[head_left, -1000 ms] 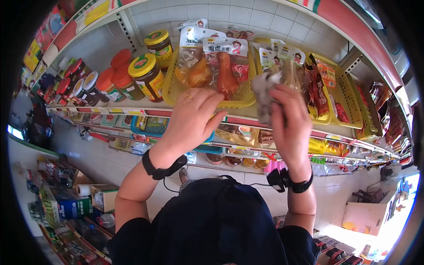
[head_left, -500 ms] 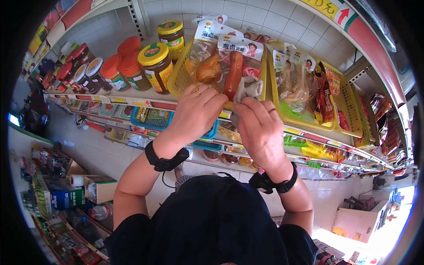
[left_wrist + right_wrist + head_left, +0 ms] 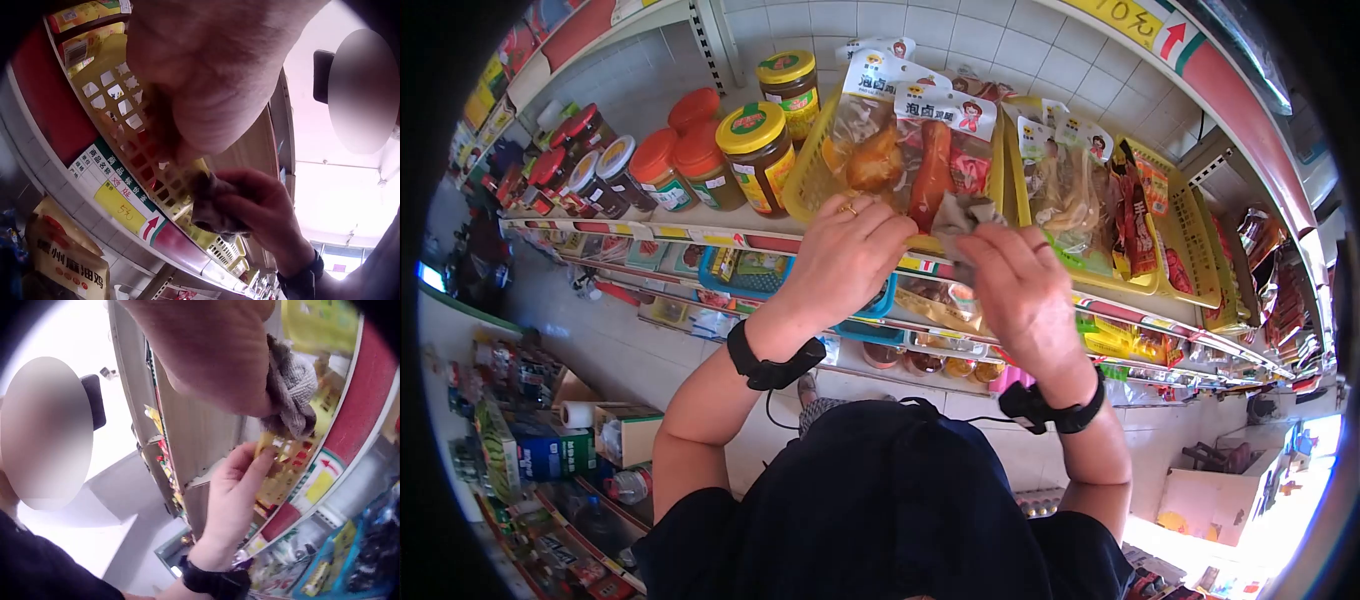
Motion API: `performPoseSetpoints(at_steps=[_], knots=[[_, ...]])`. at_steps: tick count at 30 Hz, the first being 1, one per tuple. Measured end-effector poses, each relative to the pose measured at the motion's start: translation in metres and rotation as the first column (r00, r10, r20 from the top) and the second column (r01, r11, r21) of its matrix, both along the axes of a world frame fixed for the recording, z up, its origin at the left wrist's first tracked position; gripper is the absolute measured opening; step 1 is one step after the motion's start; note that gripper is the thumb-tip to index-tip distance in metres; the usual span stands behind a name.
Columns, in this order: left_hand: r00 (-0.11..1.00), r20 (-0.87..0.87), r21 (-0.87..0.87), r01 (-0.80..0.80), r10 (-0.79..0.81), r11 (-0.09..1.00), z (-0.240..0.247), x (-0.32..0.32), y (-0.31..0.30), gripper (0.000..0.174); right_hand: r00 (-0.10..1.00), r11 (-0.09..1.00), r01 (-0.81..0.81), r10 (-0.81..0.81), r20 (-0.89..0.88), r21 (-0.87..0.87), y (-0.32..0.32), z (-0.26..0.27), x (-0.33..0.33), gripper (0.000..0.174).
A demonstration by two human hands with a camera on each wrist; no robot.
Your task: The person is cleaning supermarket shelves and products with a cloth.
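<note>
A yellow mesh basket (image 3: 805,185) with packaged drumsticks sits on the shelf. My left hand (image 3: 840,262) grips its front rim, fingers over the edge; in the right wrist view the left hand (image 3: 232,494) pinches the basket's rim between thumb and fingers. A grey cloth (image 3: 962,222) is bunched in my right hand (image 3: 1028,300), at the basket's front right corner. The left wrist view has the cloth (image 3: 215,212) held between the thumb and fingers of the right hand (image 3: 262,209), close to the mesh (image 3: 128,106).
Jars with yellow and red lids (image 3: 752,150) stand left of the basket. To its right is another yellow basket (image 3: 1140,285) of packaged food. A price-label strip (image 3: 770,242) runs along the shelf edge, with blue baskets (image 3: 775,280) on the shelf below.
My right hand moved left with the cloth from over the neighbouring basket to the first basket's front corner, then slightly right and down. My left hand stays on the rim, and the view has shifted.
</note>
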State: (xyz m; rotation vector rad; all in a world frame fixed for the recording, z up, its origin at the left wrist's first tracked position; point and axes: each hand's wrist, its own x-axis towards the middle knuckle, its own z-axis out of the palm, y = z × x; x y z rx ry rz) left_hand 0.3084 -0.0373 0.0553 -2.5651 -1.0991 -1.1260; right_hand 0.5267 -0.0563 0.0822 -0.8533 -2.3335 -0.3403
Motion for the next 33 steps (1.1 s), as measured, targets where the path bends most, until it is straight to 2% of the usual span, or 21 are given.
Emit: performPoseSetpoints(at_steps=[2,4,8,10,16,20,22,23,25,26,28,29,30,32,33], knots=[[1.000,0.006,0.005,0.007,-0.007,1.000,0.000,-0.001,0.000,0.024,1.000,1.000,0.020,-0.020,-0.005,0.022,0.001,0.005,0.011,0.038],[1.000,0.018,0.012,0.006,-0.007,1.000,-0.001,0.001,0.001,0.024,0.988,0.988,0.150,-0.150,0.029,0.030,0.001,0.007,0.021,0.038],[0.999,0.029,0.018,-0.031,0.030,0.999,-0.003,0.004,0.000,0.023,0.999,0.997,0.027,-0.029,0.036,0.071,-0.001,0.003,-0.008,0.035],[0.998,0.042,0.037,-0.042,0.040,0.998,-0.003,0.003,-0.001,0.023,0.999,0.998,0.032,-0.035,0.040,0.054,-0.001,0.006,-0.012,0.035],[0.998,0.029,0.006,-0.061,0.061,0.998,-0.001,0.021,-0.005,0.024,0.974,0.973,0.208,-0.215,0.067,0.102,-0.003,0.009,0.007,0.033],[0.997,0.024,-0.054,-0.073,0.075,0.996,0.001,0.018,-0.014,0.029,0.976,0.977,0.199,-0.205,0.077,0.072,-0.005,0.014,0.009,0.031],[0.980,0.197,0.059,-0.014,0.002,0.998,0.001,0.001,-0.026,0.036,0.979,0.980,0.186,-0.190,0.070,0.066,-0.009,0.017,0.010,0.031],[0.981,0.193,0.064,-0.018,0.006,0.998,0.000,-0.012,-0.032,0.036,0.985,0.984,0.168,-0.170,0.042,0.054,-0.010,0.017,0.011,0.031],[0.923,0.363,0.051,-0.156,0.127,0.986,-0.007,-0.035,-0.043,0.042,0.991,0.990,0.131,-0.129,-0.033,0.055,-0.013,0.017,0.009,0.030],[0.924,0.359,0.050,-0.157,0.129,0.986,-0.013,-0.039,-0.045,0.042,0.991,0.990,0.131,-0.129,-0.037,0.052,-0.014,0.019,0.007,0.030],[0.671,0.711,-0.302,0.020,0.211,0.953,-0.033,-0.043,-0.045,0.043,0.990,0.992,0.058,-0.043,-0.137,0.111,-0.018,0.025,0.001,0.031],[0.571,0.799,-0.357,0.195,0.191,0.914,-0.041,-0.043,-0.042,0.047,0.990,0.993,0.053,-0.038,-0.137,0.106,-0.020,0.028,-0.005,0.031],[0.569,0.798,-0.359,0.188,0.196,0.914,-0.039,-0.040,-0.042,0.047,0.985,0.997,-0.004,0.017,-0.170,0.076,-0.022,0.032,-0.014,0.029],[0.242,0.945,-0.319,0.554,0.218,0.769,-0.029,-0.033,-0.042,0.046,0.975,0.997,-0.064,0.073,-0.208,0.052,-0.017,0.030,-0.026,0.027],[0.258,0.942,-0.325,0.553,0.214,0.767,-0.028,-0.033,-0.039,0.049,0.984,0.996,-0.087,0.084,-0.160,-0.012,-0.010,0.023,-0.030,0.027]])
